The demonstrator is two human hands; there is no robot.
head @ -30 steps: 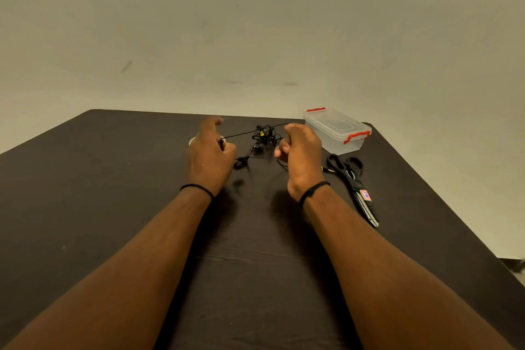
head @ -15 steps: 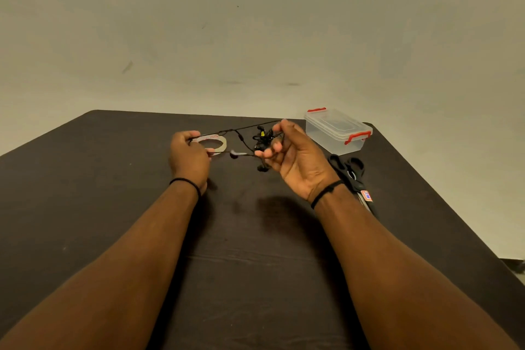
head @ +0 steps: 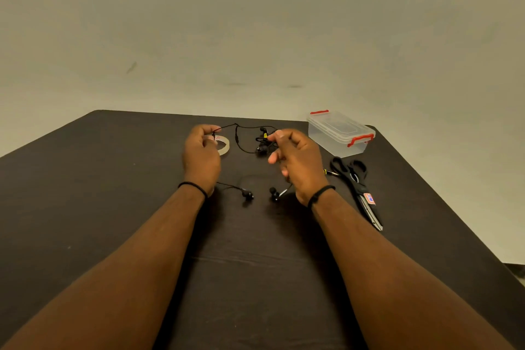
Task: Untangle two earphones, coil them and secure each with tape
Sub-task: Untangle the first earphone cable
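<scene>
A tangle of black earphone cords [head: 262, 142] hangs between my two hands above the dark table [head: 85, 193]. My left hand [head: 201, 156] pinches one cord end at the upper left. My right hand [head: 298, 162] pinches the knotted bundle near its top. Two black earbuds [head: 247, 194] [head: 274, 193] dangle on cords below my wrists, near the tabletop. A gold-tipped plug [head: 331, 172] pokes out to the right of my right hand. A roll of clear tape [head: 224, 146] lies on the table, partly hidden behind my left hand.
A clear plastic box [head: 338, 133] with red latches stands at the back right. Black-handled scissors [head: 358, 187] lie to the right of my right hand, blades pointing toward me. The table's right edge runs diagonally just beyond them.
Both hands have drawn apart and the cords have loosened out of the bundle. Two earbuds have dropped to hang below my wrists. My right hand has turned more palm-inward.
</scene>
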